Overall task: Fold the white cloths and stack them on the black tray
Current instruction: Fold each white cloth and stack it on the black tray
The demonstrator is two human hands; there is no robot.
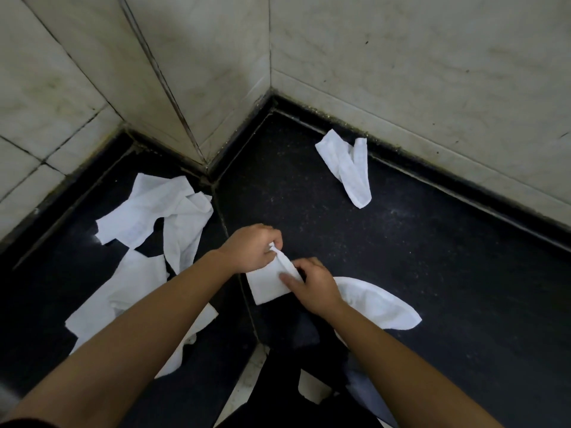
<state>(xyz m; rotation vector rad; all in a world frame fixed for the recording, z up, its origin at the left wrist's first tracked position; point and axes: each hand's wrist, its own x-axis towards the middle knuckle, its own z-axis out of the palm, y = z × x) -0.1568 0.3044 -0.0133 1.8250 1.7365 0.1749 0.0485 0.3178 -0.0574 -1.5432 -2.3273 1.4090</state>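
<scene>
A small folded white cloth (pixel 266 285) lies on the dark counter in front of me. My left hand (pixel 251 248) pinches its raised far corner. My right hand (pixel 312 284) rests on its right side, thumb pressed flat on the fabric and fingers curled over the edge. Loose white cloths lie around: a crumpled pile (pixel 160 213) at the left, another (pixel 123 299) under my left forearm, one (pixel 378 302) behind my right wrist, and a strip-like one (pixel 347 166) near the back wall. No black tray can be made out.
The dark counter (pixel 432 257) meets pale tiled walls (pixel 401 57) with a jutting corner (pixel 197 118) at the back left. A seam (pixel 228 236) runs down the counter. Below the front edge lie dark fabric (pixel 293 381) and pale floor.
</scene>
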